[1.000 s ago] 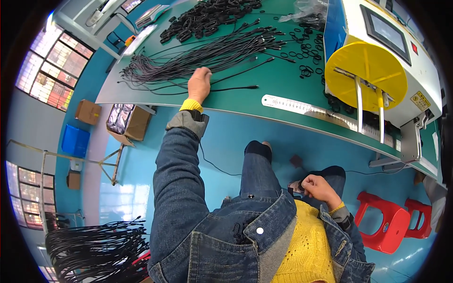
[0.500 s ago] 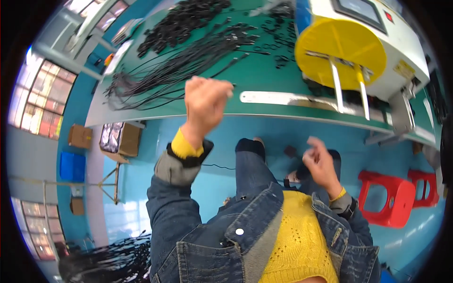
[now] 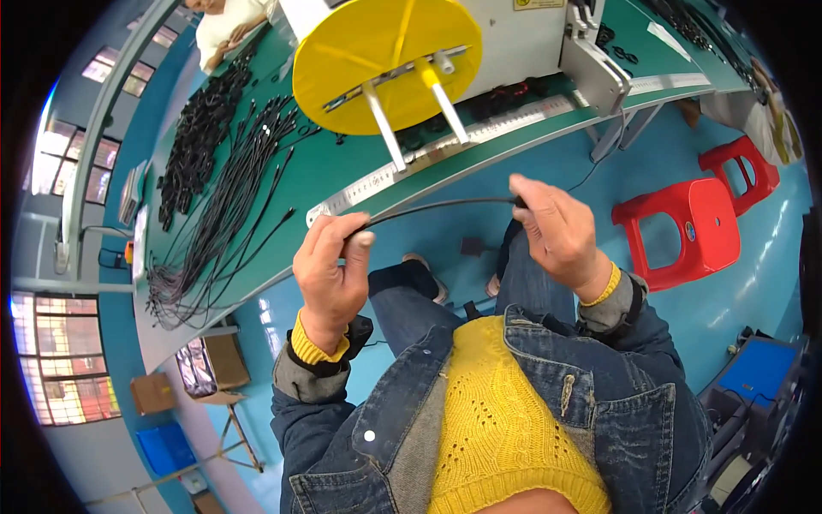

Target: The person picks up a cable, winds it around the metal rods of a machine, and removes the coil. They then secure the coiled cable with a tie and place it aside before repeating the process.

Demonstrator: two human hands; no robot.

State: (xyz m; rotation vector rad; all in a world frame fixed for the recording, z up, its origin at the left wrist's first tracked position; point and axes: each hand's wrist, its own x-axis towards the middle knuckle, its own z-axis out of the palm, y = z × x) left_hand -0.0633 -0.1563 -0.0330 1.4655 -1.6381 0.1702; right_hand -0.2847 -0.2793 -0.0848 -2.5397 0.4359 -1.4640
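A thin black cable (image 3: 438, 204) is stretched between my two hands in a shallow upward bow, just off the table's front edge. My left hand (image 3: 328, 267) pinches one end of it between thumb and fingers. The other end sits in the closed fingers of my right hand (image 3: 558, 230). Beyond the cable stands a machine with a round yellow disc (image 3: 377, 77). Two metal prongs (image 3: 449, 113) stick out of the disc toward me. A bundle of loose black cables (image 3: 224, 218) lies on the table to the left of my left hand.
A steel ruler (image 3: 372, 184) runs along the front edge of the green table (image 3: 321, 167). Coiled black cables (image 3: 193, 141) are heaped at the far left. Another person (image 3: 229, 30) sits beyond them. Red stools (image 3: 715, 227) stand on the floor to the right.
My view has turned right, so the machine is now straight ahead. My right hand has come up level with the left, and the cable now spans both hands.
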